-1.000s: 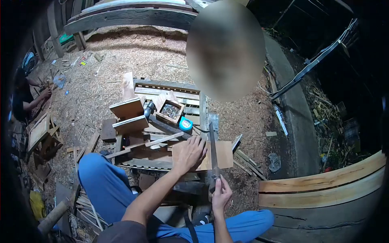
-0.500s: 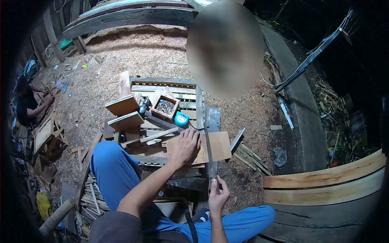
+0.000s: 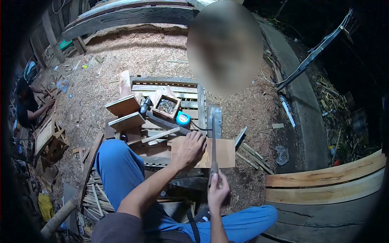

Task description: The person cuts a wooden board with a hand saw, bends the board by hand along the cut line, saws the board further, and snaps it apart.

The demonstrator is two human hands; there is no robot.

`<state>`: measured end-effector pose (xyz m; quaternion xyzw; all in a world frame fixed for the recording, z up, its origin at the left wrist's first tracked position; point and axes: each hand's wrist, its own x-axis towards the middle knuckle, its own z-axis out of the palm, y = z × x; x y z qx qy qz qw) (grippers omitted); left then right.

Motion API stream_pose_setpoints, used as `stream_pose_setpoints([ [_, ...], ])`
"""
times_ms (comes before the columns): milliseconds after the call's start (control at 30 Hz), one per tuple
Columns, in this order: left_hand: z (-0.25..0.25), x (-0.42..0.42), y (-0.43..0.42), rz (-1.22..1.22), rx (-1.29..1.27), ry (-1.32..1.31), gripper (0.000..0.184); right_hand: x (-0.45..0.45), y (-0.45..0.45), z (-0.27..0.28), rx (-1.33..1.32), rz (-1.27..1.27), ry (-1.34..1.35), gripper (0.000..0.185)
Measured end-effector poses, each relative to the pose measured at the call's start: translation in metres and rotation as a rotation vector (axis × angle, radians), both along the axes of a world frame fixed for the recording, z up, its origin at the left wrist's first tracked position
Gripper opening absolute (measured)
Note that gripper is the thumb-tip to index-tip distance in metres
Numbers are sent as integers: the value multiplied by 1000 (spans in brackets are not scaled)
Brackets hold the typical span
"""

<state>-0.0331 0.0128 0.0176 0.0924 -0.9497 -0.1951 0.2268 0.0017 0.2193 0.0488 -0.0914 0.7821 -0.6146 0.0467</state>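
A thin wooden board (image 3: 225, 153) lies across the near right corner of a slatted pallet (image 3: 201, 106). My left hand (image 3: 189, 150) rests flat on the board's left part, fingers spread and pointing away from me. My right hand (image 3: 218, 189) is wrapped round the handle of a hand saw (image 3: 214, 146). The saw's long dark blade crosses the board from front to back, just right of my left hand. A turquoise tape measure (image 3: 183, 118), a wooden box of nails (image 3: 167, 105) and a hammer (image 3: 146, 106) lie on the pallet beyond my left hand.
Two upright boards (image 3: 126, 120) stand on the pallet's left. Thick planks (image 3: 324, 178) lie at the right. At the far left a co-worker's arms (image 3: 45, 106) reach over wood pieces. A blurred oval hides part of the view ahead. Sticks (image 3: 255, 158) lie right of the board.
The saw and my right hand have shifted back and forth along the board, now a little farther forward than half a second ago. My left hand stays on the board. The view has shifted slightly.
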Motion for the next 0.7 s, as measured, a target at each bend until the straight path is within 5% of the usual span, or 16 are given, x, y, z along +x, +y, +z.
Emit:
stream_pose_setpoints([
  [67, -2, -1, -1, 15, -12, -5, 26, -25, -17, 11, 69, -9, -211, 32],
  [167, 3, -1, -3, 36, -33, -21, 26, -36, -15, -14, 54, 18, 109, 33],
  [233, 4, 4, 4, 42, -34, -42, 26, -21, -14, 17, 115, 15, -302, 35],
  [400, 9, 6, 0, 109, -236, -117, 27, 21, 25, 7, 96, 23, -126, 39],
  [700, -8, -9, 15, 203, -8, 55, 20, 26, 30, 35, 177, 13, -163, 33],
])
